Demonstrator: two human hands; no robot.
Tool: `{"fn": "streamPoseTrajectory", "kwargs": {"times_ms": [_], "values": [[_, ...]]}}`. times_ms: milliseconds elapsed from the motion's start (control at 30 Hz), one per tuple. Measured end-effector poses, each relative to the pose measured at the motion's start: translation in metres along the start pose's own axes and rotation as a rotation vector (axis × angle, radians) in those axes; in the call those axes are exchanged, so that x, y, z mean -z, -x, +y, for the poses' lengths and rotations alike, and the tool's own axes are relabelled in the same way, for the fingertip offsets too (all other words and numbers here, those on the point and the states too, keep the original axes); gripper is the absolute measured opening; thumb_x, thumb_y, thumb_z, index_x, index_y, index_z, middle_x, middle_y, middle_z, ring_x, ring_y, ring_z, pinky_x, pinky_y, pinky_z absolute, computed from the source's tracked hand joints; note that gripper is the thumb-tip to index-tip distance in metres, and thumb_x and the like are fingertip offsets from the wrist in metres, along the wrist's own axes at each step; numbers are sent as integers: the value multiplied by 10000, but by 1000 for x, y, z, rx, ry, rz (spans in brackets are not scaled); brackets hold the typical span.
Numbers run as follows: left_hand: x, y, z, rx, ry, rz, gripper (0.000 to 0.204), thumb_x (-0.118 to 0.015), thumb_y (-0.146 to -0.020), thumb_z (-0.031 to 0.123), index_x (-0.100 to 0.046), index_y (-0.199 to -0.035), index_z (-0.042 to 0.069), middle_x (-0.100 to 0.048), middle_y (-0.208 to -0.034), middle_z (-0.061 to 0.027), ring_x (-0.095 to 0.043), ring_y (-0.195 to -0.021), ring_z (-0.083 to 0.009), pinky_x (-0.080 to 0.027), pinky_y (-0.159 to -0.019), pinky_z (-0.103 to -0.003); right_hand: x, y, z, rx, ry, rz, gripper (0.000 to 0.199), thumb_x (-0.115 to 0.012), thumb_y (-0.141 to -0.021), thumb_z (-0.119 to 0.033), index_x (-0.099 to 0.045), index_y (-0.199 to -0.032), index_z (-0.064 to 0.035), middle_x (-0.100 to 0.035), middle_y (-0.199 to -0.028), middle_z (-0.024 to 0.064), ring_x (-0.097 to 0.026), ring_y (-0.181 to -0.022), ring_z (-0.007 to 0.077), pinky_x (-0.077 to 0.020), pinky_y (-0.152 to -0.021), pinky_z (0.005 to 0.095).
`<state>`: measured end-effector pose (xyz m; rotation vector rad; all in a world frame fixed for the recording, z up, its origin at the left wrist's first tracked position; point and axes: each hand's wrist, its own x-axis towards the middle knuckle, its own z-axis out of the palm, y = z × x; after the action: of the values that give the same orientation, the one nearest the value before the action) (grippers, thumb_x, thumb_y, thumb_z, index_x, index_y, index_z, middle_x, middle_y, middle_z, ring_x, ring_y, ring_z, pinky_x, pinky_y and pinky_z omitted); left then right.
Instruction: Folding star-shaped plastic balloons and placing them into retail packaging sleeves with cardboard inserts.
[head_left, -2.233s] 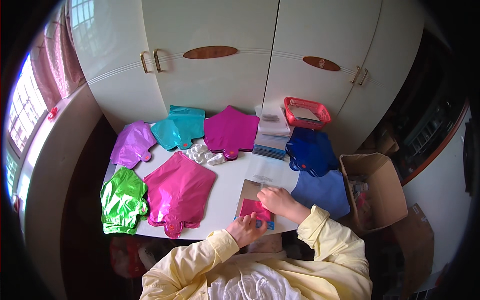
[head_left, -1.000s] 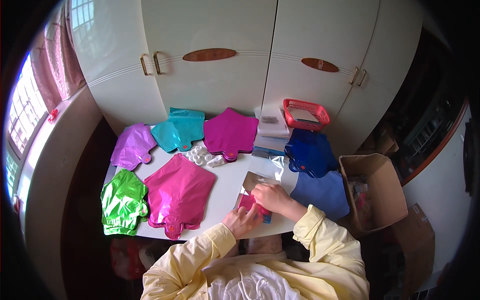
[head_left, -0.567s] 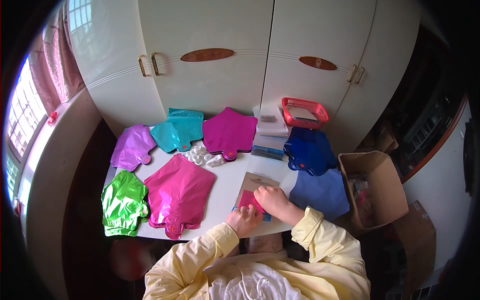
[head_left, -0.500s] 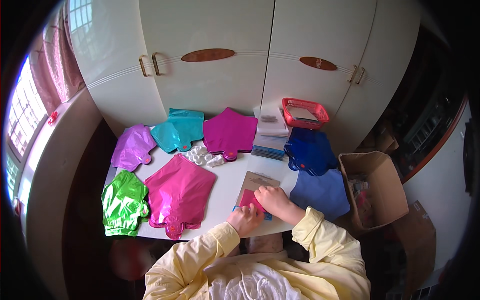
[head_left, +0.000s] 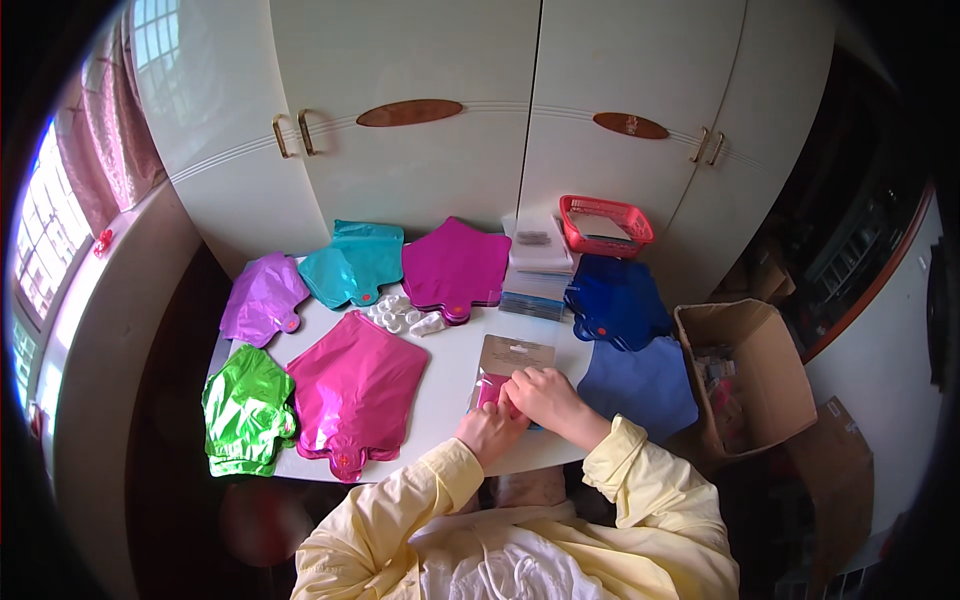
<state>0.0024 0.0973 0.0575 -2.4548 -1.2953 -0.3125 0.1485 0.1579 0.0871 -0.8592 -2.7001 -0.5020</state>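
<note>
A clear packet with a brown card backing (head_left: pixel 517 354) lies flat near the table's front edge. Folded pink foil (head_left: pixel 490 390) shows on it, partly covered by my fingers. My left hand (head_left: pixel 489 431) is closed on the packet's lower left side, fingertips against the pink foil. Curled over the foil from the right, my right hand (head_left: pixel 546 399) is closed too, its fingertips meeting the left ones. A sliver of blue shows beneath my hands; most of the packet's lower end is hidden.
Foil balloon stacks in pink (head_left: pixel 360 385), green (head_left: pixel 245 410), lilac (head_left: pixel 262 295), teal (head_left: pixel 352 265), magenta (head_left: pixel 457 262) and dark blue (head_left: pixel 615 300) surround the work spot. White rolls (head_left: pixel 400 315) lie mid-table. Behind stand card stacks (head_left: pixel 532 305) and a red basket (head_left: pixel 606 247); a cardboard box (head_left: pixel 770 400) is at right.
My left hand has turned and drawn its fingers in beside the right ones, covering most of the blue edge. More of the card's upper part shows. The view has shifted slightly.
</note>
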Motion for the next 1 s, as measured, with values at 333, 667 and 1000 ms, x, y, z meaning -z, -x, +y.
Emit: {"fn": "streamPoseTrajectory", "kwargs": {"times_ms": [333, 667, 1000], "values": [[24, 15, -15, 7, 106, 142, 146, -565, -785, 120, -505, -916, 144, -544, -1212, -247, -633, -655, -207, -544, -481, -320, 9, 30, -11, -1025, -1480, 618, 440, -572, -872, -105, -402, -1269, -20, -465, -1232, 98, -450, -1157, 197, -434, -887, 301], [50, 25, -9, -14, 134, 233, 224, -597, -701, 135, -562, -921, 148, -547, -916, -39, -531, -625, -132, -488, -501, -257, 5, 51, -81, -981, -2412, 460, 346, -514, -904, -214, -522, -1215, -62, -588, -1166, 40, -547, -1066, 136, -420, -914, 327], [59, 20, -16, 47, 109, 234, 208, -598, -701, 132, -578, -908, 137, -482, -767, -6, -517, -608, -133, -462, -466, -264, 11, 50, -90, -801, -2280, 446, 384, -502, -944, -294, -492, -1256, -71, -546, -1249, 29, -505, -1154, 150, -359, -1030, 354]]}}
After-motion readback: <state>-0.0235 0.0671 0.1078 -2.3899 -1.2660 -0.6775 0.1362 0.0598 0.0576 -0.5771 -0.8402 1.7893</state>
